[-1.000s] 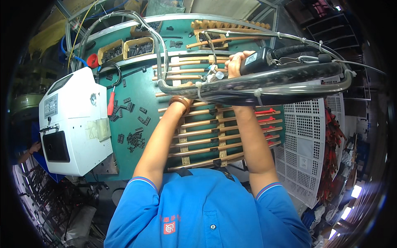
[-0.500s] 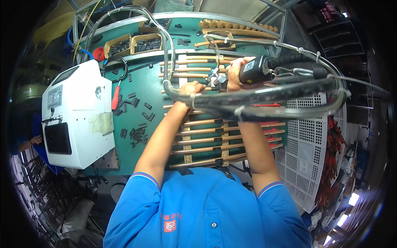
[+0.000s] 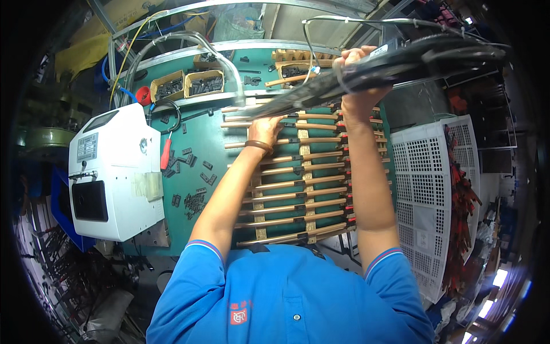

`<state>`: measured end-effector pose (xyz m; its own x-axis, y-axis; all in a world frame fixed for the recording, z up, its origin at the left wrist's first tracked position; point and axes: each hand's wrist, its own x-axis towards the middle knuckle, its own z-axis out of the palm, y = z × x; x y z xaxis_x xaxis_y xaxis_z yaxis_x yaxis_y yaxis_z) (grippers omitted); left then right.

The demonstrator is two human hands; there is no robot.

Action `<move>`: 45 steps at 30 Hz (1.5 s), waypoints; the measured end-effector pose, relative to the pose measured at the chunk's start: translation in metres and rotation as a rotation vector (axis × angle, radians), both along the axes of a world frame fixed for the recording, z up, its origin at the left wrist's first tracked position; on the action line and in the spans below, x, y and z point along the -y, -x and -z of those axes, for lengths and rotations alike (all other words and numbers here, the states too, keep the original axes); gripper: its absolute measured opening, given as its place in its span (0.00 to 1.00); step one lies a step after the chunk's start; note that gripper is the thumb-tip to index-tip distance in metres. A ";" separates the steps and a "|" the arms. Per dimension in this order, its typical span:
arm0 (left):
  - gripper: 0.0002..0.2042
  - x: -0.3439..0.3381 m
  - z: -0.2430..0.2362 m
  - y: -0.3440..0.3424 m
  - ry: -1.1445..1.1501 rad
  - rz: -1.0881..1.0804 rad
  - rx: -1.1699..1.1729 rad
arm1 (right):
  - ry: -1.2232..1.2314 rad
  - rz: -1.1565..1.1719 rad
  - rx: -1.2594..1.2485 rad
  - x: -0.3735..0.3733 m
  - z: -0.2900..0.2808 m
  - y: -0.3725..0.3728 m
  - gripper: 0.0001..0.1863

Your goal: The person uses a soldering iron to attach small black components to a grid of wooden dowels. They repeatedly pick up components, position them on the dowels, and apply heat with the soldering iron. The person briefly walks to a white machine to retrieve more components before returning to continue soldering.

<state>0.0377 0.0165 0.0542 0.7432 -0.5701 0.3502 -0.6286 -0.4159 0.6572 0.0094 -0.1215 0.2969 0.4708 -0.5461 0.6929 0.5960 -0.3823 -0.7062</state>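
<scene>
My left hand (image 3: pixel 266 131), with a brown bangle at the wrist, rests at the upper part of a row of slim wooden rods (image 3: pixel 269 186). Its fingers are closed around one rod beside a small black fitting; the hose bundle partly covers them. Higher up and to the right, my right hand (image 3: pixel 356 106) grips a black power screwdriver, raised above the rods. Blurred black hoses and cables (image 3: pixel 412 64) sweep across the tool and hide most of it. Black pieces sit along the rods, which lie across wooden supports (image 3: pixel 310 195), with red parts (image 3: pixel 350 211) near their right ends.
At left stands a white machine (image 3: pixel 117 178), with a red-handled screwdriver (image 3: pixel 165 153) beside it. Loose black pieces and screws (image 3: pixel 195 203) lie on the green tabletop (image 3: pixel 189 135). Cardboard boxes (image 3: pixel 204 85) of black parts stand behind. White perforated panels (image 3: pixel 421 200) are at right.
My right hand has lifted the power screwdriver up and away from my left hand, and the hoses have swung upward. My left hand stays near the upper rods. The view has shifted slightly.
</scene>
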 end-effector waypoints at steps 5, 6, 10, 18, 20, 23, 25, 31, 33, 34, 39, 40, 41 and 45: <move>0.14 0.013 0.006 -0.018 -0.213 0.116 0.027 | -0.194 -0.036 -0.047 -0.004 0.038 0.004 0.14; 0.15 0.016 0.004 -0.016 -0.281 0.131 -0.071 | -0.175 0.029 -0.071 0.012 0.068 0.001 0.18; 0.21 0.017 -0.001 -0.022 -0.531 0.224 -0.223 | 0.084 0.097 -0.224 0.023 0.102 0.003 0.11; 0.09 0.011 0.018 -0.009 -0.232 0.138 0.048 | -0.003 0.044 -0.226 0.013 0.111 0.001 0.28; 0.09 0.009 0.017 -0.007 -0.162 0.086 0.184 | -0.076 0.063 -0.228 0.012 0.117 0.000 0.37; 0.08 0.011 0.008 -0.002 -0.128 0.102 0.189 | 0.069 0.164 -0.198 0.015 0.117 0.008 0.26; 0.08 0.010 0.039 -0.015 -0.098 0.155 0.125 | 0.175 0.123 -0.190 0.005 0.105 0.010 0.18; 0.08 0.014 0.079 -0.016 0.284 0.189 -0.287 | 0.094 0.062 -0.168 -0.005 0.111 0.018 0.21; 0.09 0.011 0.062 -0.012 0.240 0.199 -0.217 | 0.019 -0.046 -0.116 -0.002 0.117 0.019 0.22; 0.09 0.010 0.046 -0.010 0.163 0.200 -0.062 | -0.082 -0.139 -0.080 0.001 0.119 0.020 0.22; 0.11 -0.002 0.027 -0.009 0.164 0.224 -0.171 | -0.570 -0.181 -0.355 -0.021 0.088 0.023 0.16; 0.12 -0.001 0.018 -0.007 0.126 0.224 -0.161 | -0.560 -0.298 -0.259 0.003 0.117 0.021 0.15; 0.11 -0.004 0.000 -0.007 -0.052 0.200 0.012 | -0.624 -0.411 -0.236 0.007 0.115 0.020 0.14; 0.08 -0.014 -0.002 -0.012 -0.010 0.156 0.010 | -0.637 -0.633 -0.017 -0.002 0.110 0.018 0.14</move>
